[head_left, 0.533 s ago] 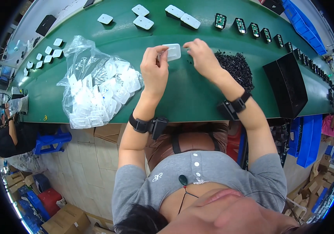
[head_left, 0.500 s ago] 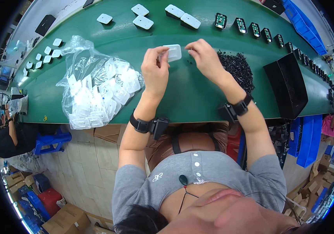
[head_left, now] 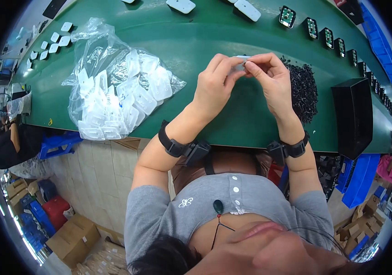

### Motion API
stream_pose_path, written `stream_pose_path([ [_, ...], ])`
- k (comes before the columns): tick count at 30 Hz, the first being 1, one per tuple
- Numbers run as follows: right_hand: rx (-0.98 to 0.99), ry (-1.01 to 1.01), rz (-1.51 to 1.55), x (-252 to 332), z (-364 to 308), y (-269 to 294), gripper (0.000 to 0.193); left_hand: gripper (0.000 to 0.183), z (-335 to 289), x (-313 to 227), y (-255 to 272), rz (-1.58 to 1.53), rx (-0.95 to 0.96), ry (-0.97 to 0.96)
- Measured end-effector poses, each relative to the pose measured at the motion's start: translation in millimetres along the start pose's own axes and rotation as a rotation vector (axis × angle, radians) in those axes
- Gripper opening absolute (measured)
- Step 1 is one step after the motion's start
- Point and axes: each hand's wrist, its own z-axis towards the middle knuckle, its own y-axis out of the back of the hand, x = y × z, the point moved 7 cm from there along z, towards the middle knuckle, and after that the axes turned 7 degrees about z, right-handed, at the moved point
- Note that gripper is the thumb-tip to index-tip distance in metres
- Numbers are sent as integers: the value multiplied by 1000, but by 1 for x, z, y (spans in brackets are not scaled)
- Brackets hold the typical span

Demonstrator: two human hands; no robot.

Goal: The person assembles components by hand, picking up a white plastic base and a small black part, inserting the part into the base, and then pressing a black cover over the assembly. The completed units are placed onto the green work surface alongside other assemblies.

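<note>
Over the green table point(head_left: 155, 50), both hands meet at a pale plastic cover point(head_left: 243, 57), seen nearly edge-on. My left hand point(head_left: 215, 85) is closed around its left side. My right hand point(head_left: 273, 80) pinches at the other end, fingertips against the cover. Something tiny and dark may sit between them, but the fingers hide it. Just right of that hand lies a pile of small black parts point(head_left: 305, 89). To the left, a clear plastic bag point(head_left: 97, 34) spills many white translucent covers point(head_left: 109, 107).
A tall black bin point(head_left: 355, 114) stands on the right. Black housings with green circuit boards point(head_left: 287, 17) run in a line along the far right. White-topped cases point(head_left: 181, 5) sit at the far side, others point(head_left: 54, 48) at far left. A co-worker point(head_left: 10, 142) sits left.
My right hand has closed in on the cover, which was held apart from it before. The cover has turned from face-up to edge-on. The view has shifted too.
</note>
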Motion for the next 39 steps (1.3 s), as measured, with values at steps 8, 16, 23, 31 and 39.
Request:
stream_pose_path([
  [8,55,112,-90,3,-2,-6,7,14,-3,10,0,-15,-43,-14],
  [16,60,179,-489,15,-6,-6,9,17,-4,12,-1,-61,-4,82],
  [23,35,270,-592,21,-7,-6,11,24,-12,38,-16,-629,75,480],
  [31,-5,163,-489,10,-7,-5,10,14,-15,37,-17,-652,152,508],
  [39,26,512,-841,22,-12,-17,16,7,-12,37,-11,-551,69,424],
])
